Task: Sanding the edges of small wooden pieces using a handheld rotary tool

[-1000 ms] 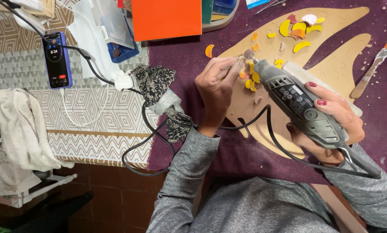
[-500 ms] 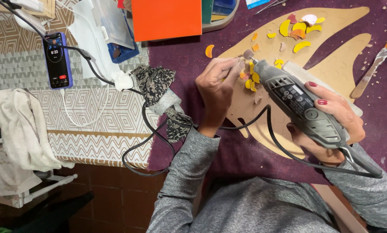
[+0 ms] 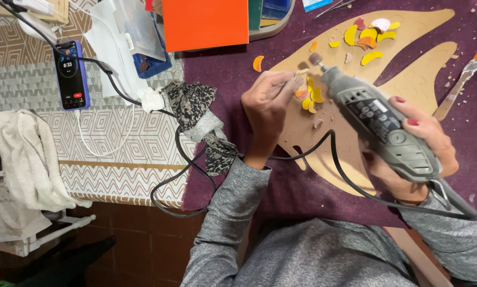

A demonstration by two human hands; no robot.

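Head view: right hand [image 3: 408,143] clenched around grey rotary tool [image 3: 379,122], bit raised just above the left grip. Left hand [image 3: 267,101] pinching what seems a small tile piece [image 3: 300,81], partly hidden, over the wooden board [image 3: 408,69]. Yellow pieces [image 3: 314,98] just beside that grip on the bench [image 3: 233,69].
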